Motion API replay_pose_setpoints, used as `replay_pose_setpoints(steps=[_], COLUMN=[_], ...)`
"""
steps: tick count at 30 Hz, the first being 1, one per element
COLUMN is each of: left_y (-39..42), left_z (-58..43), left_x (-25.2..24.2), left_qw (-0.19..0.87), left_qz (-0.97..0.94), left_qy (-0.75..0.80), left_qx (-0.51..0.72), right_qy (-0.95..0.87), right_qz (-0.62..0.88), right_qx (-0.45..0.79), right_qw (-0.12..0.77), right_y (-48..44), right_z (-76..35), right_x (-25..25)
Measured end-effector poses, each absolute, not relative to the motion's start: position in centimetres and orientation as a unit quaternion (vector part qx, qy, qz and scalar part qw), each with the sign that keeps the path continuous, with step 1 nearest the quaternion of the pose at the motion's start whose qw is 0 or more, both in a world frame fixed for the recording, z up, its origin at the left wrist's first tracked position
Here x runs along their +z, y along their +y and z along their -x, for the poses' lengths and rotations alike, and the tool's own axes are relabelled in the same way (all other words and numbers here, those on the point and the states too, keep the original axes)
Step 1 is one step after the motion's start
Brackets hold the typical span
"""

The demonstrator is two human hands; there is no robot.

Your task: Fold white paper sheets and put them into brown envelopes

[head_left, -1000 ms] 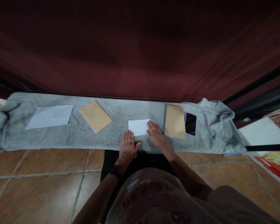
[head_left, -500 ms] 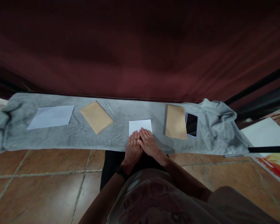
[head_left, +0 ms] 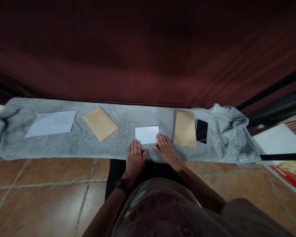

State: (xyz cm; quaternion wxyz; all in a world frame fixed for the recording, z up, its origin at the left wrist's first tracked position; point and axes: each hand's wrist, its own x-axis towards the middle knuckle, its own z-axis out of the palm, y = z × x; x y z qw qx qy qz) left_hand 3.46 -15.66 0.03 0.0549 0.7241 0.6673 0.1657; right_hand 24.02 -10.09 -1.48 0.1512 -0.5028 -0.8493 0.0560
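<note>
A small white sheet of paper (head_left: 147, 134), perhaps folded, lies flat on the grey cloth (head_left: 124, 118) in front of me. At its lower left corner rest the fingertips of my left hand (head_left: 135, 159), flat with the thumb held apart. My right hand (head_left: 166, 148) touches the paper's right edge, its fingers stretched out and the palm down. Neither hand grips anything. To the right lie brown envelopes (head_left: 185, 128), stacked, and to the left is another brown envelope pile (head_left: 100, 123) set at a slant.
A phone (head_left: 201, 131) lies right of the stacked envelopes. Larger white sheets (head_left: 51, 123) lie at the far left of the cloth. Bunched cloth (head_left: 230, 115) covers the right end. Beyond the far edge hangs a dark red curtain (head_left: 143, 82). A white board (head_left: 280, 140) stands at right.
My hands have slid apart from the middle of the white paper, the left one to its lower left corner and the right one to its right edge. More of the paper shows.
</note>
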Motion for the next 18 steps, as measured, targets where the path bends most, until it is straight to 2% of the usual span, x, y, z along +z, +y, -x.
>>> replay_pose_setpoints(steps=[4,9,13,18], left_y=[-14.8,-11.5,-8.6,-6.8], left_z=[-3.8,-3.7,-2.5,-1.8], left_x=[0.2,0.9,1.4,1.3], left_qw=[0.079,0.131,0.216,0.343], left_qz=[-0.712,-0.612,-0.547,-0.384], left_qy=[0.670,0.745,0.766,0.774], left_qx=[0.193,0.230,0.259,0.369], right_qy=[-0.844,-0.843,-0.839,-0.832], right_qz=[0.512,0.517,0.526,0.537], right_qx=[0.054,0.054,0.046,0.039], right_qw=[0.148,0.141,0.134,0.134], right_y=[-10.0,-9.9,-9.9,-9.9], right_z=[-23.8,-23.6,-23.3,-22.3], right_x=[-1.4,-1.4,-1.3,-1.0])
